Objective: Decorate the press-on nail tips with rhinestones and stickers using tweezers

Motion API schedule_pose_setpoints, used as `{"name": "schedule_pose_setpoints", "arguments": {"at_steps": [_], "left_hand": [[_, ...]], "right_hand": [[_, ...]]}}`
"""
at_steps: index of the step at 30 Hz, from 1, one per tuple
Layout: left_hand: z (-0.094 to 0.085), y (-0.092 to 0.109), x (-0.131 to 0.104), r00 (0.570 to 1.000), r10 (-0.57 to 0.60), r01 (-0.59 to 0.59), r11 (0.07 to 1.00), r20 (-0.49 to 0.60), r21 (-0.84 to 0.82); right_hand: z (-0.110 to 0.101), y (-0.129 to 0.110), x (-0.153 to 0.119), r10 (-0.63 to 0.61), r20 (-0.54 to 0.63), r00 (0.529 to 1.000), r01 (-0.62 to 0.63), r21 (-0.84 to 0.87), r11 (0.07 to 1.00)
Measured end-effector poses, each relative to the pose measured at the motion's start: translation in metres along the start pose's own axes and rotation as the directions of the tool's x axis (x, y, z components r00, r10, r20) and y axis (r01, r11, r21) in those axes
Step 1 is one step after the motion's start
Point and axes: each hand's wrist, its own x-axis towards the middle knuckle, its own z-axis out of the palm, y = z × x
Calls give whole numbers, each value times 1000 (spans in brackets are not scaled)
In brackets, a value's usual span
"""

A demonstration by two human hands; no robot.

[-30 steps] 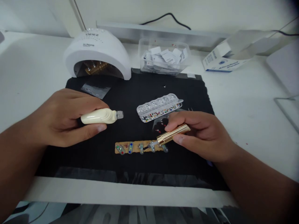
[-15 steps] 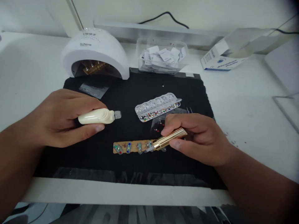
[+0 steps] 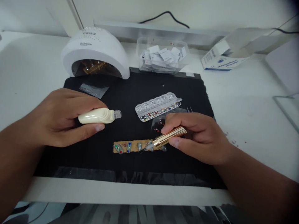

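Observation:
My left hand (image 3: 67,119) is closed round a cream nail polish bottle (image 3: 95,116), tipped on its side with its clear uncapped neck to the right. Between thumb and fingers, my right hand (image 3: 193,137) grips a gold-capped polish brush (image 3: 170,137). The brush's bristles point down-left, over or at a tan strip (image 3: 134,149) that carries several small grey pieces set with coloured gems; whether they touch one cannot be told. Part of the strip's right end is hidden behind the cap. Beyond the right hand lies an opened rhinestone case (image 3: 158,107) with small compartments.
A white nail lamp (image 3: 98,46) with a tan piece inside stands at the back left. Behind the black mat (image 3: 93,161) are a clear tub (image 3: 161,68) of white packets and an open white box (image 3: 221,60). A clear sheet (image 3: 94,89) and tweezer tips (image 3: 189,109) lie on the mat.
The brush in my right hand has shifted slightly, its bristles moving a little left along the tan strip. My left hand and the bottle look almost unmoved.

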Motion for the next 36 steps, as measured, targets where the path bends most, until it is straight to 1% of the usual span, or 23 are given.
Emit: {"name": "schedule_pose_setpoints", "arguments": {"at_steps": [7, 14, 18, 20, 24, 26, 32, 36], "left_hand": [[0, 0, 0, 1000, 5, -5, 1000, 6, 14], [1, 0, 0, 1000, 5, -5, 1000, -11, 17], [2, 1, 2, 1000, 1, -1, 999, -9, 33], [2, 1, 2, 1000, 5, -4, 999, -20, 33], [1, 1, 2, 999, 32, -32, 999, -5, 15], [1, 0, 1, 1000, 25, -25, 1000, 2, 10], [0, 0, 2, 1000, 16, -16, 1000, -6, 3], [-1, 1, 2, 1000, 10, -10, 1000, -7, -2]], "right_hand": [[-2, 0, -1, 8, 3, 1000, -8, 18, 1000], [-5, 0, 2, -5, 2, 1000, 5, -15, 1000], [-6, 0, 2, -9, -3, 1000, 9, -6, 1000], [-5, 1, 1, -5, -10, 1000, 5, 18, 1000], [-4, 1, -1, 13, -33, 999, -9, 126, 992], [-3, 1, -2, 17, -30, 999, -12, 149, 989], [0, -1, 0, 26, 7, 1000, -26, 48, 998], [-1, 0, 0, 20, -1, 1000, -19, 37, 999]]}}
